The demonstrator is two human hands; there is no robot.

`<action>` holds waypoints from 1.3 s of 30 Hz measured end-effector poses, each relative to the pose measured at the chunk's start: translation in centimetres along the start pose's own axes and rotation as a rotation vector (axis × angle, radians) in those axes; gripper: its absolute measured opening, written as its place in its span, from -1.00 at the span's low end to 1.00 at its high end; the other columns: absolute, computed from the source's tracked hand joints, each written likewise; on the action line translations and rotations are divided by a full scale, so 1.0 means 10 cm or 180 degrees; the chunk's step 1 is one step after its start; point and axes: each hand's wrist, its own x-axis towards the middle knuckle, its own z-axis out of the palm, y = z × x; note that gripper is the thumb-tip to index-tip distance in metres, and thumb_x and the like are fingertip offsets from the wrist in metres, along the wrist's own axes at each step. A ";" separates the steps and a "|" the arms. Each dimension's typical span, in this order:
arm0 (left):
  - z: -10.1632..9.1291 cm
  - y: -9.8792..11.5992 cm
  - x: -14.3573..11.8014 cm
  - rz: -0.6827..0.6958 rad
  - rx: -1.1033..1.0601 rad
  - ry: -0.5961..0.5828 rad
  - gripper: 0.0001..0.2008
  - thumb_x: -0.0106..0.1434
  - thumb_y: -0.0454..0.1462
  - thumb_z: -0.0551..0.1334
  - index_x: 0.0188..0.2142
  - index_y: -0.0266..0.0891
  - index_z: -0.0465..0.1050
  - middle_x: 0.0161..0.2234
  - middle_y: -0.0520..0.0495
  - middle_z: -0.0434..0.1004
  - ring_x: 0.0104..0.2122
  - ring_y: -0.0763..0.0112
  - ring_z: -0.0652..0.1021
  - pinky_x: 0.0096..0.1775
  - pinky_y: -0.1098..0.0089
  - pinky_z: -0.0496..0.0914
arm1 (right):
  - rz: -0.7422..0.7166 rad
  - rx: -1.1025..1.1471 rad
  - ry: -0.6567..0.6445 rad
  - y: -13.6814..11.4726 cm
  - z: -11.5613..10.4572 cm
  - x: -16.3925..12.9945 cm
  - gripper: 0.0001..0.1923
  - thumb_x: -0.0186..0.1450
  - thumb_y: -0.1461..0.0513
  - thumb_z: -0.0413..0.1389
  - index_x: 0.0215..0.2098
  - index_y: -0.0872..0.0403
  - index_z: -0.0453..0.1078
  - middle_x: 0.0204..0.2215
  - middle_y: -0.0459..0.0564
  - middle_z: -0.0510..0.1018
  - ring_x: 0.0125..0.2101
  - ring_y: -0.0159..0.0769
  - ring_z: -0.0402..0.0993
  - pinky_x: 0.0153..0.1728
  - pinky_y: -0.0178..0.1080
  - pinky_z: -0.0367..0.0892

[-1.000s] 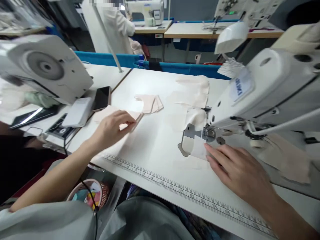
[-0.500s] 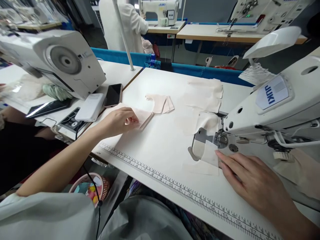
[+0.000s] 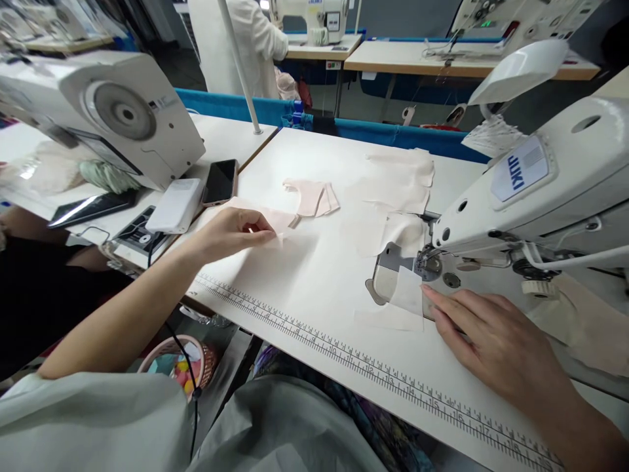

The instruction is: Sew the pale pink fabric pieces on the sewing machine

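My left hand is closed in a pinch on a thin pale pink fabric piece, just over the table. Beneath and behind it lies a stack of pale pink fabric pieces, partly hidden by the hand. My right hand has its fingertips closed at the right edge of a sheer whitish fabric piece, in front of the sewing machine's presser foot. More pale fabric lies bunched behind the foot. A flat strip of fabric rests nearer the table's front.
The sewing machine fills the right side. Small cut pieces lie mid-table, with larger fabric farther back. A phone and white power bank lie left. A printed ruler runs along the front edge. A co-worker sits beyond.
My left hand has drawn a thin fabric piece off the stack, slightly to the right. My right hand stays at the fabric by the presser foot. The view has shifted slightly.
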 end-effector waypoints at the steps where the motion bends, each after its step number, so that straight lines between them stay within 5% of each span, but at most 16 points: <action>1: 0.10 0.06 -0.06 0.0026 -0.0214 -0.0044 -0.70 0.25 -0.07 0.22 -0.32 -0.28 0.52 -0.44 -0.07 0.56 -0.50 0.47 0.46 -0.51 0.49 0.29 | -0.0007 -0.0015 -0.0014 0.00 0.00 -0.01 -0.67 0.40 0.32 -0.04 0.11 0.10 0.32 -0.31 0.02 0.59 -0.32 -0.17 0.46 -0.32 -0.13 0.26; 4: 0.46 0.23 -0.30 0.0470 -0.0227 0.0213 -0.76 0.34 -0.16 0.16 -0.29 -0.29 0.50 -0.35 -0.09 0.57 -0.42 0.44 0.52 -0.42 0.44 0.41 | 0.0012 -0.0048 -0.0050 -0.01 -0.01 -0.02 -0.67 0.39 0.32 0.01 0.12 0.14 0.30 -0.30 0.03 0.59 -0.30 -0.16 0.47 -0.30 -0.13 0.28; 6: 0.69 0.29 -0.48 0.1303 0.0154 0.0244 -0.78 0.39 -0.23 0.11 -0.14 -0.28 0.49 -0.14 -0.16 0.58 -0.11 0.33 0.55 -0.09 0.29 0.48 | 0.0059 -0.0058 -0.0081 -0.02 -0.03 -0.03 -0.65 0.38 0.32 0.03 0.12 0.16 0.30 -0.30 0.03 0.59 -0.29 -0.16 0.47 -0.29 -0.13 0.29; 10: 0.94 0.28 -0.79 0.2133 0.1322 -0.0101 -0.45 0.38 -0.13 0.13 0.27 -0.36 0.15 0.26 -0.31 0.23 0.30 0.06 0.19 0.26 -0.03 0.18 | 0.0101 -0.0066 -0.0069 -0.05 -0.06 -0.01 -0.62 0.35 0.34 0.05 0.14 0.15 0.31 -0.34 0.00 0.56 -0.34 -0.22 0.45 -0.28 -0.15 0.32; 13: 1.02 0.24 -0.93 0.2158 0.1908 -0.0045 -0.33 0.35 -0.10 0.18 0.31 -0.39 0.06 0.31 -0.34 0.10 0.34 -0.03 0.08 0.28 -0.06 0.13 | 0.0041 0.0028 -0.0040 -0.08 -0.07 0.00 -0.60 0.35 0.35 0.06 0.15 0.13 0.31 -0.36 -0.01 0.54 -0.36 -0.23 0.43 -0.28 -0.16 0.31; 16: 1.07 0.20 -1.00 0.2190 0.2022 0.0256 -0.43 0.34 -0.23 0.21 0.28 -0.32 0.13 0.27 -0.27 0.22 0.32 0.08 0.14 0.28 0.03 0.15 | 0.0026 0.0287 -0.0048 -0.11 -0.08 0.01 -0.58 0.35 0.35 0.06 0.18 0.11 0.29 -0.34 -0.01 0.54 -0.34 -0.23 0.43 -0.28 -0.15 0.31; 22: 1.06 0.12 -1.10 0.2554 0.1315 0.0589 -0.69 0.34 -0.38 0.19 0.06 -0.17 0.38 0.02 -0.06 0.55 0.14 0.31 0.45 0.17 0.19 0.37 | 0.0061 0.0699 0.0009 -0.24 -0.17 0.07 -0.59 0.34 0.37 0.06 0.15 0.09 0.31 -0.35 -0.04 0.55 -0.38 -0.32 0.45 -0.33 -0.22 0.35; 29: 1.05 0.10 -1.01 0.2556 0.0914 0.0542 -0.77 0.38 -0.37 0.11 -0.02 -0.16 0.41 -0.06 -0.05 0.60 0.03 0.35 0.55 0.09 0.22 0.45 | 0.0095 0.1839 -0.0428 -0.43 -0.28 0.12 -0.76 0.39 0.34 0.00 -0.01 0.08 0.38 -0.23 0.04 0.54 -0.32 -0.39 0.47 -0.37 -0.33 0.38; 39: 0.95 0.43 -0.75 0.2219 0.0822 0.0496 -0.72 0.34 -0.37 0.14 0.04 -0.24 0.35 -0.11 -0.15 0.56 -0.04 0.21 0.51 -0.05 0.20 0.45 | 0.0025 0.1541 -0.0370 -0.36 -0.17 0.04 -0.76 0.41 0.33 -0.02 -0.02 0.14 0.41 -0.21 0.07 0.56 -0.30 -0.36 0.49 -0.40 -0.31 0.38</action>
